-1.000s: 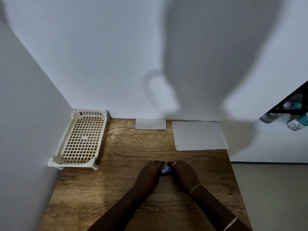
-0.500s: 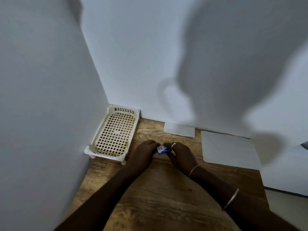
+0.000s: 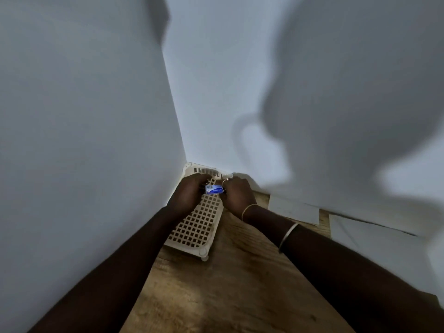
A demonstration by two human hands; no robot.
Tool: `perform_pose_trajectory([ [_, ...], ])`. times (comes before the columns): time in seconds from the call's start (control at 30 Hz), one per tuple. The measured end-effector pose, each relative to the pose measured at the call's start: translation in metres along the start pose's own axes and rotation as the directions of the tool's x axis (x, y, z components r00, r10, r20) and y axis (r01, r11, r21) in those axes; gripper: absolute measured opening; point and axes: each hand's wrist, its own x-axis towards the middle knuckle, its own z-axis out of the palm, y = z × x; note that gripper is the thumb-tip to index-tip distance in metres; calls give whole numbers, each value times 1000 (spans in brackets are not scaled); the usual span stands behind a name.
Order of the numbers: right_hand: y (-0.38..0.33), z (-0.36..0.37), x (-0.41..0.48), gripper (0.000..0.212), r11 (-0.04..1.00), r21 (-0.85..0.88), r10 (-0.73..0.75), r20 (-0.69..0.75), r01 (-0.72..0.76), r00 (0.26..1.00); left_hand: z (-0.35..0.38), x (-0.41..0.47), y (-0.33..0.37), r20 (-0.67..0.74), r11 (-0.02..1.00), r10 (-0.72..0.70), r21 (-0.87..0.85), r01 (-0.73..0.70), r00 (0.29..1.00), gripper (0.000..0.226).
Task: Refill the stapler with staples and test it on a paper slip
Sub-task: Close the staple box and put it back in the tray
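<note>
A small blue and white staple box (image 3: 213,189) is held between both hands above the far end of a cream lattice tray (image 3: 197,227). My left hand (image 3: 188,192) grips its left end and my right hand (image 3: 236,194) grips its right end. A small white paper slip (image 3: 292,209) lies flat on the wooden table by the back wall. No stapler shows in the head view; my hands may hide part of what they hold.
The tray sits in the corner where the left wall meets the back wall. A larger white sheet (image 3: 374,239) lies right of the slip. The wooden table (image 3: 223,292) runs toward me between my forearms.
Both hands have carried the box left and away from me, from the middle of the table to above the tray. The view has swung left toward the corner.
</note>
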Motion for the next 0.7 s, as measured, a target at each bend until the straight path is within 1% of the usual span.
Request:
perform_pose_trajectory([
  [0.1, -5, 11, 26, 9, 999, -49, 3, -25, -4, 1000, -4, 19, -16, 13, 1000, -11, 17, 11, 1000, 51],
  [0.2, -4, 18, 44, 15, 995, -99, 11, -1, -11, 1000, -4, 35, -24, 40, 1000, -3, 29, 2, 999, 45],
  [0.37, -4, 23, 59, 12, 988, -156, 9, 31, -4, 999, -2, 45, -29, 67, 1000, 5, -21, -3, 998, 31],
  [0.4, -6, 25, 60, 14, 983, -181, 1, 39, 6, 999, -2, 45, -29, 83, 999, -5, -34, 7, 996, 29],
  [0.5, -10, 29, 63, 18, 976, -216, 1, 44, 8, 999, -5, 41, -27, 140, 995, -64, -73, 75, 988, 40],
  [0.53, -12, 29, 63, 18, 977, -212, 6, 39, 2, 999, -5, 41, -27, 150, 994, -74, -72, 86, 986, 39],
  [0.63, -14, 28, 63, 16, 976, -220, 5, 27, 1, 1000, -6, 41, -27, 161, 993, -91, -63, 102, 983, 26],
  [0.7, -15, 24, 60, 15, 974, -227, 5, 10, -3, 1000, -8, 38, -27, 144, 992, -91, -70, 101, 985, 24],
])
